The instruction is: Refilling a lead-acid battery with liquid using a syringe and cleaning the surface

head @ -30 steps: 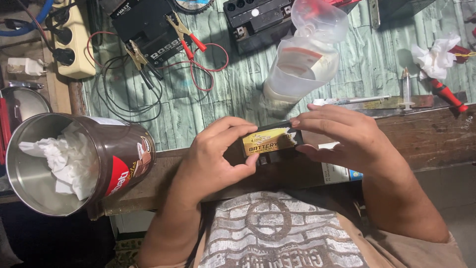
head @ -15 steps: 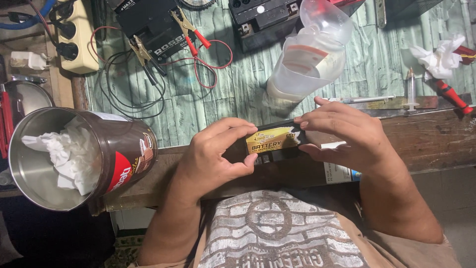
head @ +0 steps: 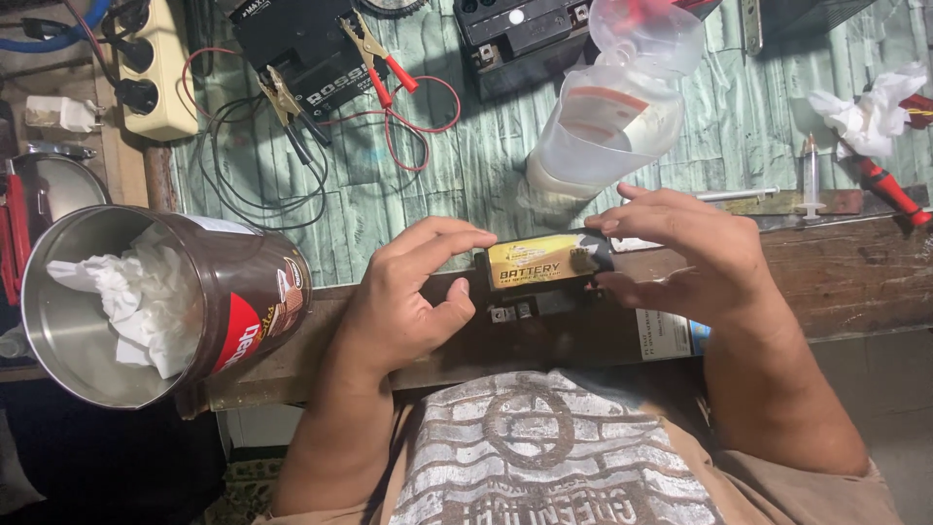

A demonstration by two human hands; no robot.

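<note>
A small black battery (head: pixel 540 277) with a yellow label sits at the wooden front edge of the bench (head: pixel 826 282). My left hand (head: pixel 408 301) grips its left end, fingers over the top and thumb against the front. My right hand (head: pixel 680 253) grips its right end, fingertips resting on the top right corner. Metal terminals show on the battery's front face below the label.
A metal can (head: pixel 165 311) stuffed with white tissue lies on its side at the left. Behind the battery stands a clear plastic jug (head: pixel 612 117). Further back are black batteries (head: pixel 292 49), red and black clip leads (head: pixel 379 68), a power strip (head: pixel 160 68), a syringe (head: pixel 809 175) and crumpled tissue (head: pixel 870 112).
My right fingers have shifted along the battery's top right end. The battery and my left hand stay almost where they were.
</note>
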